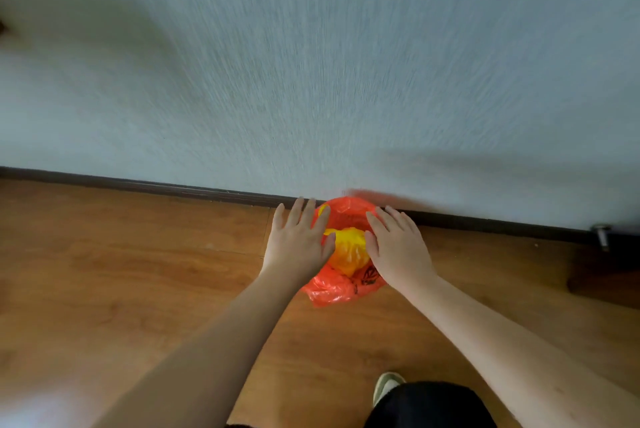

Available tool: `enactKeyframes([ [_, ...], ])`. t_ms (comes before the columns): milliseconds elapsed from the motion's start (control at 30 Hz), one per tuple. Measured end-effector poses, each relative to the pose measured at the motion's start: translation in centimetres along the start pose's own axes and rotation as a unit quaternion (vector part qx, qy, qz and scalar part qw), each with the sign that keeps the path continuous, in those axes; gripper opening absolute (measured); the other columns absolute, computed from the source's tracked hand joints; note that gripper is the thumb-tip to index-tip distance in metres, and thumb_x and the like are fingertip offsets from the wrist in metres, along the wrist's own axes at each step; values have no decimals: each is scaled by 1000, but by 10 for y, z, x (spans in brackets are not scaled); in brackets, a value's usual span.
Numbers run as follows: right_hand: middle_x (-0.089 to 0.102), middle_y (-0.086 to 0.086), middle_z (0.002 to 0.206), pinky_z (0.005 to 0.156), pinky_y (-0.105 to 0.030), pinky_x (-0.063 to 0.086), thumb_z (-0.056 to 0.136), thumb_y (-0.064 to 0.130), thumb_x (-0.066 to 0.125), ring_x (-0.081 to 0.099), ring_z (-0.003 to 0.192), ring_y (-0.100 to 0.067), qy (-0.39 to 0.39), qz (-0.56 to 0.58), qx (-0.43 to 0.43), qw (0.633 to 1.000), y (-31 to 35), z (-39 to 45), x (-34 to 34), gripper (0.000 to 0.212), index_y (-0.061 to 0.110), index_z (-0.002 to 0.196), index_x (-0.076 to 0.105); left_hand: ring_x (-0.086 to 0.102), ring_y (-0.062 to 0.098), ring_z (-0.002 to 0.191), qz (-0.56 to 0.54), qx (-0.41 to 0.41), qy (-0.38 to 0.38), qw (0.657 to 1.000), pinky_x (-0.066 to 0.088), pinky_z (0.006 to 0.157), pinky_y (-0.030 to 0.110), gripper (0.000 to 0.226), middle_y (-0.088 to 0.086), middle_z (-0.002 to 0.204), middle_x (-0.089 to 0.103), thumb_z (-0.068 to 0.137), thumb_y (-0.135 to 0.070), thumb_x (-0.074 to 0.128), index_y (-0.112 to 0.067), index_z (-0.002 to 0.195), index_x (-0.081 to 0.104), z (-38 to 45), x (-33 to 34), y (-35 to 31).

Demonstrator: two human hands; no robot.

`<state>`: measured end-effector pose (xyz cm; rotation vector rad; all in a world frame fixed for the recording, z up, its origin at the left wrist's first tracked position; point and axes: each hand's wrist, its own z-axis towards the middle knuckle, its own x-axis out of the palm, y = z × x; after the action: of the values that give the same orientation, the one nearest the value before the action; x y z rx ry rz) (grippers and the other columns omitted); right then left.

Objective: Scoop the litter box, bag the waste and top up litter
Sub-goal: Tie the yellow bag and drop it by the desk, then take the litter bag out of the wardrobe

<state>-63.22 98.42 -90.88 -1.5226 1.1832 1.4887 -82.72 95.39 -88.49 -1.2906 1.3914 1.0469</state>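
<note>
Two hands down at floor level, by the dark skirting board (156,185) under the pale wall (311,63). Left hand (298,240) flat, fingers straight and spread, against the left side of the orange plastic bag (343,290). Bag on the wooden floor (121,271), touching the skirting, mouth open, something yellow (348,247) inside; contents not identifiable. Right hand (398,247) likewise flat and spread against the bag's right side, gripping nothing. No litter box or scoop in view. Step judged: bagging the waste, bag being steadied or settled. Next move likely needs fingers curling on the rim to gather and close the mouth. Shoe (386,386) near right.
</note>
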Motion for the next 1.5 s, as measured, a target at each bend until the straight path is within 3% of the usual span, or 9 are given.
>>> enactKeyframes([
  [133,43,-6,148,116,-41,24,97,44,10,34,141,-23,10,6,11,1000,18,-25,-89,64,15,146,39,7,26,150,-8,6,14,1000,10,120,52,61,6,162,17,100,-54,13,-25,154,13,-28,-90,-4],
  [300,46,-5,146,115,-41,21,99,43,15,37,139,-24,-7,19,23,1000,36,-50,-210,58,19,145,39,3,25,151,-14,14,6,1000,9,120,52,62,2,163,14,100,-55,13,-27,155,11,-63,-197,-13],
  [567,44,-5,148,115,-44,28,99,48,14,36,140,-24,-12,23,17,1000,70,-85,-381,60,19,144,41,-2,20,151,-65,0,17,998,5,122,49,60,-3,164,7,100,-57,8,-31,154,10,-118,-357,-11],
  [700,37,0,152,116,-38,15,98,54,16,31,142,-20,-35,54,2,998,95,-105,-453,59,27,146,39,-3,23,151,-38,7,38,999,6,121,52,62,-1,164,4,99,-60,6,-32,154,8,-154,-424,1],
  [833,23,4,158,116,-35,5,98,51,25,19,147,-17,-47,49,-6,998,125,-124,-521,55,32,150,27,-2,22,151,-37,4,5,999,7,121,52,60,-2,164,4,99,-58,7,-33,154,7,-191,-487,17],
  [967,14,4,161,118,-36,3,101,48,22,11,148,-17,-52,25,-6,998,154,-145,-571,53,33,151,20,2,21,151,-32,-1,-37,999,7,121,50,61,-3,164,8,98,-60,10,-34,154,9,-227,-542,35],
  [1167,18,1,160,120,-40,12,100,50,17,16,147,-20,-56,-10,15,998,187,-171,-614,57,28,152,17,9,20,150,-15,12,-61,998,14,119,48,63,-3,163,15,98,-62,15,-34,154,14,-281,-601,56],
  [1500,17,-2,160,120,-40,12,100,50,16,16,147,-24,-84,-29,-7,996,217,-202,-660,58,24,153,16,10,19,150,1,17,-122,992,15,119,47,63,-4,162,17,98,-61,16,-33,154,12,-321,-642,57],
])
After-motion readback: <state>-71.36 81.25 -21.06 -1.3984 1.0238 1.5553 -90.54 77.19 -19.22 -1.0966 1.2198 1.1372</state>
